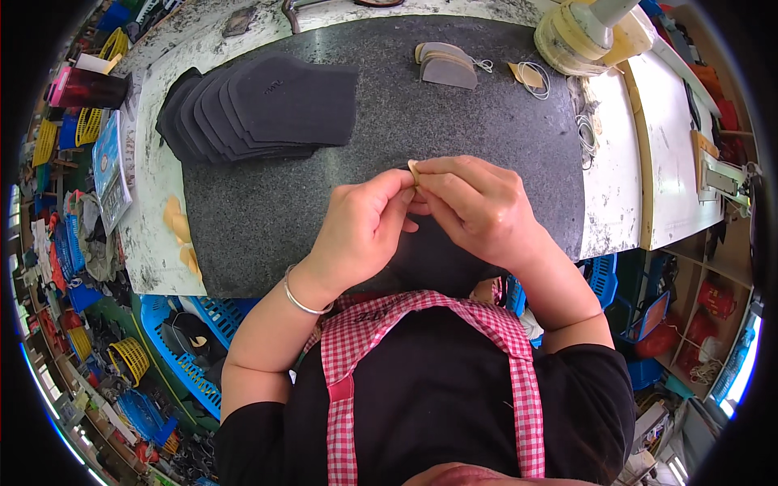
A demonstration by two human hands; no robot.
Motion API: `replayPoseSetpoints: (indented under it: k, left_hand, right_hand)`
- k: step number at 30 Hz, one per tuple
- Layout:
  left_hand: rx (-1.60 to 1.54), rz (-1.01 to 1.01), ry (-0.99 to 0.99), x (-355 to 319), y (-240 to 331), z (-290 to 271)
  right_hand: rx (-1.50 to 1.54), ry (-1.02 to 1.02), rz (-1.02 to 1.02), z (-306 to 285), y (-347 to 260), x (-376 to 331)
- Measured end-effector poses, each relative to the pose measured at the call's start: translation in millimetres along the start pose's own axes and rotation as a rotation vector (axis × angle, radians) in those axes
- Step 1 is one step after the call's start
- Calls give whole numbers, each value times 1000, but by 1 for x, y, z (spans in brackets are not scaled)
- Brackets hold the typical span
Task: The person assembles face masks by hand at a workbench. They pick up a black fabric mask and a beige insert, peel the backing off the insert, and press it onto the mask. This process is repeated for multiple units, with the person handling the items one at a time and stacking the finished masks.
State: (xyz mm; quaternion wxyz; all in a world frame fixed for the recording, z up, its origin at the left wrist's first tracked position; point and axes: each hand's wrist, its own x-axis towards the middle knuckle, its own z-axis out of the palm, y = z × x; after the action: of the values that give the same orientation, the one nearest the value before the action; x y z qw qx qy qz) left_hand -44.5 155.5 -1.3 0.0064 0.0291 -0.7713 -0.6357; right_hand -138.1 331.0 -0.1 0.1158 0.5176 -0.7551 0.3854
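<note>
Head view: left hand [361, 231] and right hand [474, 206] pinch one small tan piece [414, 170] together above the dark stone slab [454, 113]; grey soles [259, 109] are stacked near its far left corner.

Small shoe-making workshop, w/ a dark stone work slab [454, 105] as bench: fanned stack of black foam insole cut-outs [259, 109] on its far left, tape rolls [579, 36] past its far-right corner, blue plastic crates [174, 348] below its near-left edge.
</note>
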Motion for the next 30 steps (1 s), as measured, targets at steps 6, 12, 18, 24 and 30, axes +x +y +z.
replayPoseSetpoints:
  k: [6, 12, 18, 24, 30]
  left_hand:
    - [138, 189, -12, -4, 1, -1]
    - [-426, -76, -44, -8, 0, -14]
    - [396, 438, 298, -16, -2, -34]
    - [687, 858, 214, -10, -15, 2]
    - [772, 585, 42, -43, -40, 5]
  right_hand:
    - [230, 8, 230, -4, -7, -2]
    - [1039, 265, 578, -10, 8, -17]
    - [666, -724, 349, -68, 20, -22]
    - [629, -14, 744, -19, -22, -10]
    - [589, -270, 925, -25, 20, -3]
